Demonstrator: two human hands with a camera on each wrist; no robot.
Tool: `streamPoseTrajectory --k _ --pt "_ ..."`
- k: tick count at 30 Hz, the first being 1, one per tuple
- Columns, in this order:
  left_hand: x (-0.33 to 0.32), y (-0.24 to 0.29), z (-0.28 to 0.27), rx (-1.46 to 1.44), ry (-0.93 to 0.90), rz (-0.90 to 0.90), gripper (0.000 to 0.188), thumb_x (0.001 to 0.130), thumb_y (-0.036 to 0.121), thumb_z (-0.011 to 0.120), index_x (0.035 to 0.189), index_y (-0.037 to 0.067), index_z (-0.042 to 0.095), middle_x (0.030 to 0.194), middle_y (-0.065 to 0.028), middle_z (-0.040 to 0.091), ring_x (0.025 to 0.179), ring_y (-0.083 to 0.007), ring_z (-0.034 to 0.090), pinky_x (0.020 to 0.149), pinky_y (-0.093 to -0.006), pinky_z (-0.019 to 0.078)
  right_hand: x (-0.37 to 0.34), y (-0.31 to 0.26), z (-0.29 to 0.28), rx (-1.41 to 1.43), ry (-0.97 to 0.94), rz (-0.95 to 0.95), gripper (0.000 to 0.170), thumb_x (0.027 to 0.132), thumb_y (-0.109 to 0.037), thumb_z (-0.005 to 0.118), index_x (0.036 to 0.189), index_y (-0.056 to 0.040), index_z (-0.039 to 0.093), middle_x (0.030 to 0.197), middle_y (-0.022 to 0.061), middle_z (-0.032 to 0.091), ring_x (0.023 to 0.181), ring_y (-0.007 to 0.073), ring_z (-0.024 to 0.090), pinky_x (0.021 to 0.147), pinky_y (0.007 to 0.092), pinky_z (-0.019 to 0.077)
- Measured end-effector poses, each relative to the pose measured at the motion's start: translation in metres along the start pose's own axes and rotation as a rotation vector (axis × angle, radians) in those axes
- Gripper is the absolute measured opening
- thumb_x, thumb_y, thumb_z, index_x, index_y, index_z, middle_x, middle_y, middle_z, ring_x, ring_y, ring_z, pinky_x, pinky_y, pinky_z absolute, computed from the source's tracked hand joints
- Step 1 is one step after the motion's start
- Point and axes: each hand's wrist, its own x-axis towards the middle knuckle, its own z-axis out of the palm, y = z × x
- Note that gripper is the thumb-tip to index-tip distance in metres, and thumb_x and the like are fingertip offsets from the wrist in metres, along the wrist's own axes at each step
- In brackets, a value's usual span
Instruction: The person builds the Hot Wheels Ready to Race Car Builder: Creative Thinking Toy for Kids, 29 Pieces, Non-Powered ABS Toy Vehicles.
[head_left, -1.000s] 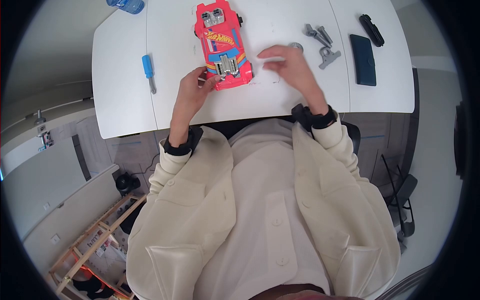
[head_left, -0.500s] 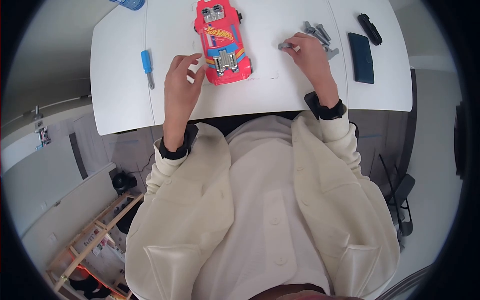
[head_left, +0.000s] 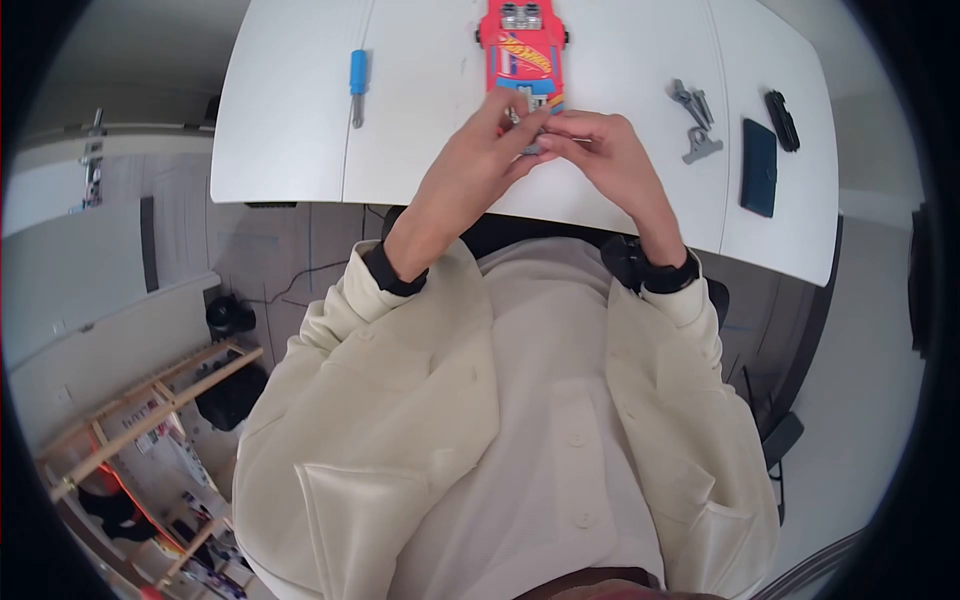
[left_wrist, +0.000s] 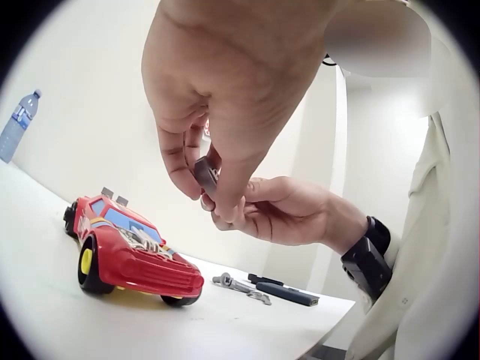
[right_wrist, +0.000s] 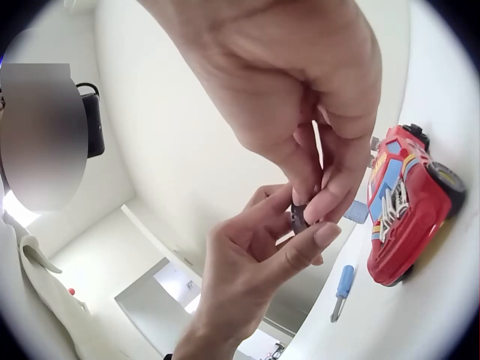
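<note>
Both hands meet above the table's near part, in front of the red toy car [head_left: 524,50]. Between the fingertips is a small round grey part [left_wrist: 205,174], which the left hand [head_left: 478,150] pinches; in the right wrist view the same grey part [right_wrist: 299,217] shows on edge. The right hand [head_left: 612,160] pinches it from the other side, thumb and fingers bent toward it. In the left wrist view the car [left_wrist: 135,251] stands on its wheels below the hands, not touched by them.
A blue screwdriver [head_left: 358,85] lies left on the white table [head_left: 290,120]. Grey bolt-like parts [head_left: 690,100] and a grey bracket [head_left: 702,146] lie right, near a dark blue case [head_left: 759,168] and a black object [head_left: 782,120]. A bottle [left_wrist: 19,126] stands farther back.
The right hand has carried the small grey part from the right side of the table to the left hand. The left hand has left the car's side and now pinches the part too. The head view has shifted.
</note>
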Motion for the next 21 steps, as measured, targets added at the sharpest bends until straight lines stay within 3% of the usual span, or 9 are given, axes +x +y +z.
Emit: streamPoseTrajectory --k 4,8,11,17,21 --pt "-0.006 -0.032 -0.008 0.017 0.056 -0.002 0.044 0.085 0.002 0.08 0.128 0.007 0.07 0.115 -0.01 0.062 0.094 -0.0259 0.065 0.079 -0.0339 0.0587 0.001 -0.009 -0.003 -0.036 -0.063 0.099 0.024 0.096 -0.006 0.072 0.119 0.0011 0.075 0.105 0.0086 0.076 0.099 0.0147 0.071 0.085 0.0303 0.0586" --pt "-0.017 -0.087 -0.024 0.284 0.128 -0.012 0.038 0.088 0.006 0.079 0.125 0.005 0.071 0.109 -0.0102 0.067 0.096 -0.0262 0.064 0.081 -0.0344 0.057 0.003 -0.008 -0.014 -0.266 0.132 0.11 0.029 0.095 -0.01 0.075 0.122 -0.0005 0.073 0.111 0.0077 0.074 0.101 0.0162 0.071 0.086 0.0301 0.0588" --pt "-0.024 -0.11 -0.015 -0.079 0.025 -0.391 0.033 0.088 0.008 0.079 0.119 0.001 0.071 0.108 -0.0097 0.072 0.096 -0.0239 0.069 0.086 -0.0335 0.0571 0.004 0.016 -0.026 -0.423 0.199 0.132 0.036 0.093 -0.014 0.078 0.125 0.0005 0.071 0.118 0.0091 0.071 0.103 0.0174 0.071 0.086 0.0302 0.0591" --pt "-0.019 -0.106 0.009 -0.4 -0.016 -0.442 0.034 0.085 -0.001 0.08 0.118 -0.002 0.07 0.107 -0.0099 0.074 0.099 -0.0199 0.071 0.093 -0.0337 0.0591 0.008 0.036 -0.021 -0.351 0.122 0.237 0.05 0.091 -0.018 0.081 0.129 0.0087 0.064 0.121 0.014 0.067 0.108 0.0216 0.07 0.091 0.033 0.0598" --pt "-0.014 -0.11 0.007 -0.437 -0.09 -0.502 0.035 0.083 -0.005 0.08 0.116 -0.006 0.069 0.111 -0.0116 0.073 0.099 -0.0188 0.071 0.094 -0.0328 0.0596 0.009 0.034 -0.019 -0.341 0.105 0.249 0.051 0.09 -0.015 0.082 0.13 0.0098 0.064 0.118 0.0139 0.068 0.109 0.023 0.07 0.095 0.0341 0.0596"
